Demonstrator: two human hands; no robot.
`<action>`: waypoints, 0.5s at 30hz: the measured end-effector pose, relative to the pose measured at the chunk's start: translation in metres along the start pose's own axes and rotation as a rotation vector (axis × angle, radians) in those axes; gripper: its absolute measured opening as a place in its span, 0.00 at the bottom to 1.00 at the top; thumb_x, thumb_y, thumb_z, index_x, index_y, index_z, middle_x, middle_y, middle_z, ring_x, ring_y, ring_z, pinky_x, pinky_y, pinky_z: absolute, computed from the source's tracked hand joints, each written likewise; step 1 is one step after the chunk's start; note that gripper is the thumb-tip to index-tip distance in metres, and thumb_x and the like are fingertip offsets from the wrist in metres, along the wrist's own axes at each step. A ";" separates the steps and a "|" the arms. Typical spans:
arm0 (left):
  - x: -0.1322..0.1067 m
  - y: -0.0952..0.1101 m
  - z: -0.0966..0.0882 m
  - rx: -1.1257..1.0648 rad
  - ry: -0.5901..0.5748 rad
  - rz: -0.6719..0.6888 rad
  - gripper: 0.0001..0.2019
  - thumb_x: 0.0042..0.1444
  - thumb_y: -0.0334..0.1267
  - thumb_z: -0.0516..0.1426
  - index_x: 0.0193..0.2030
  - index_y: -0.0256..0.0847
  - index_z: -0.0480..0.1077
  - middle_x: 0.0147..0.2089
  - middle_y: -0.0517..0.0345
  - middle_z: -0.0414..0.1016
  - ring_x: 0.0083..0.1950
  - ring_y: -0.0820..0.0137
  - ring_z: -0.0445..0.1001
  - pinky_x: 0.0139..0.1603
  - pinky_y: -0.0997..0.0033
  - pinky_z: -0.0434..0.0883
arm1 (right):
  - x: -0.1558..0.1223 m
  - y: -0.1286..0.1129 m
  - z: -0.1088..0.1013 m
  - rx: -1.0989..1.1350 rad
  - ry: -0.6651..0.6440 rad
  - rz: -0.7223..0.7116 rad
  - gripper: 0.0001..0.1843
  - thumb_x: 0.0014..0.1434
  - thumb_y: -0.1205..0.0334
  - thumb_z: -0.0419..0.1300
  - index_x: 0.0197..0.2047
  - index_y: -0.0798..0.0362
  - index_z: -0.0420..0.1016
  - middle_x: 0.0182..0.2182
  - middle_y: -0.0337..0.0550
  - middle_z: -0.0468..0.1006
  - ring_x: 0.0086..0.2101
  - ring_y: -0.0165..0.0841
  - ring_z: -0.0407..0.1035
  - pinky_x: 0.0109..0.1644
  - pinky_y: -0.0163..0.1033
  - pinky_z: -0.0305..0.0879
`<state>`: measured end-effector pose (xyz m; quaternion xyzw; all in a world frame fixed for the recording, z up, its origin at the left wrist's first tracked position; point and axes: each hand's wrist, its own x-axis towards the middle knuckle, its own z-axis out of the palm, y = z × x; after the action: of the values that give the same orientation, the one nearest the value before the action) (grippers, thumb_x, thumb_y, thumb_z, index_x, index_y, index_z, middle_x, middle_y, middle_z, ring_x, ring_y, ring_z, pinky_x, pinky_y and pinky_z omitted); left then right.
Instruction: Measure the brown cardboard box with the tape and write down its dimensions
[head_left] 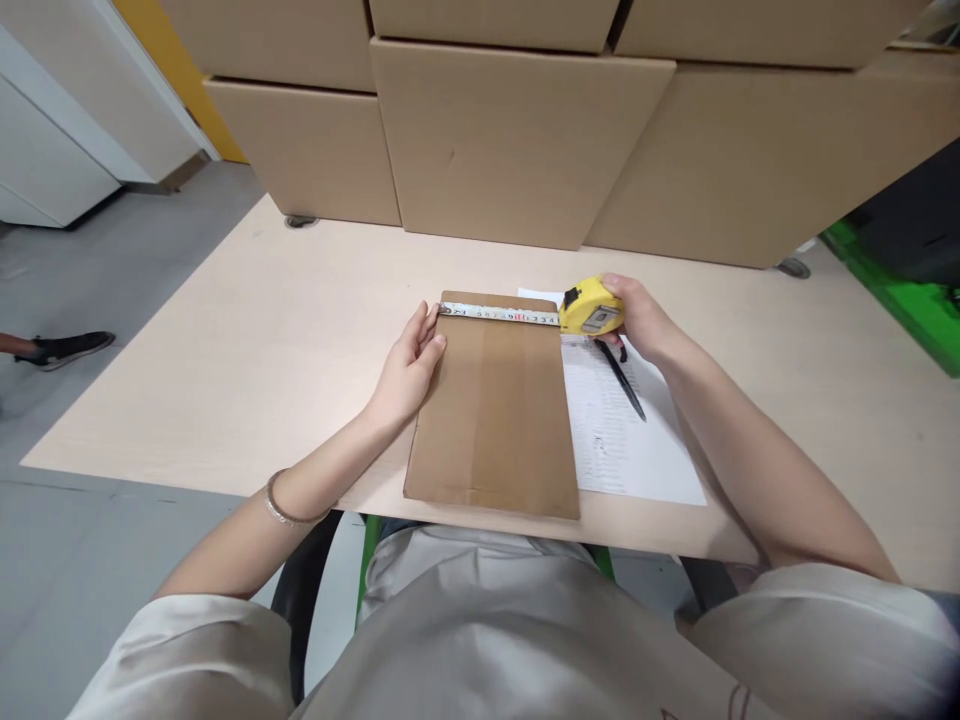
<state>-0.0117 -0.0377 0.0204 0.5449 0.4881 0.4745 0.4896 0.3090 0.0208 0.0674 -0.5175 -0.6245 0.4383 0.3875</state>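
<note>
A flat brown cardboard box (502,410) lies at the table's front edge, a strip of tape down its middle. My left hand (411,368) is closed at its upper left edge, thumb on the cardboard, fingertips by the end of the metal tape blade (499,313). The blade stretches straight across the box's far end. In my right hand (637,310) is the yellow tape measure (592,306), its case just past the right edge. A black pen (621,380) slants below that hand over printed paper (637,440); whether the fingers also hold it I cannot tell.
Large cardboard boxes (517,150) stand stacked along the back of the pale table (225,350). A green and black object (900,280) is at the right. Beyond the table's left side, a person's shoe (71,350) shows on the grey floor.
</note>
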 end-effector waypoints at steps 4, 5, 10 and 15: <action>-0.001 0.001 0.000 0.005 0.002 -0.008 0.41 0.73 0.42 0.57 0.89 0.42 0.50 0.90 0.43 0.55 0.92 0.56 0.45 0.91 0.48 0.42 | -0.001 -0.002 -0.002 -0.007 -0.014 0.012 0.29 0.64 0.29 0.60 0.30 0.48 0.72 0.18 0.39 0.70 0.15 0.29 0.53 0.18 0.37 0.45; -0.001 0.001 0.000 0.005 0.002 -0.007 0.41 0.73 0.42 0.57 0.89 0.42 0.49 0.90 0.42 0.55 0.92 0.56 0.46 0.91 0.49 0.43 | -0.001 -0.003 -0.004 -0.015 -0.015 0.017 0.30 0.64 0.29 0.61 0.30 0.48 0.72 0.18 0.39 0.70 0.15 0.29 0.54 0.18 0.37 0.46; -0.003 -0.002 -0.002 -0.010 -0.008 0.021 0.42 0.73 0.47 0.59 0.89 0.47 0.48 0.90 0.42 0.55 0.92 0.56 0.47 0.90 0.47 0.46 | 0.002 -0.022 -0.001 -0.003 -0.030 -0.018 0.30 0.65 0.29 0.62 0.29 0.48 0.72 0.18 0.39 0.69 0.15 0.29 0.54 0.18 0.37 0.44; 0.000 -0.001 0.000 -0.026 -0.017 0.012 0.45 0.72 0.54 0.62 0.89 0.52 0.47 0.91 0.46 0.52 0.92 0.55 0.46 0.90 0.48 0.48 | 0.013 -0.065 0.044 -0.146 -0.170 -0.065 0.32 0.67 0.29 0.66 0.28 0.49 0.72 0.23 0.41 0.71 0.21 0.30 0.61 0.23 0.38 0.51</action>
<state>-0.0117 -0.0380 0.0189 0.5456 0.4743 0.4790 0.4979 0.2453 0.0218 0.1152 -0.4847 -0.7018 0.4210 0.3087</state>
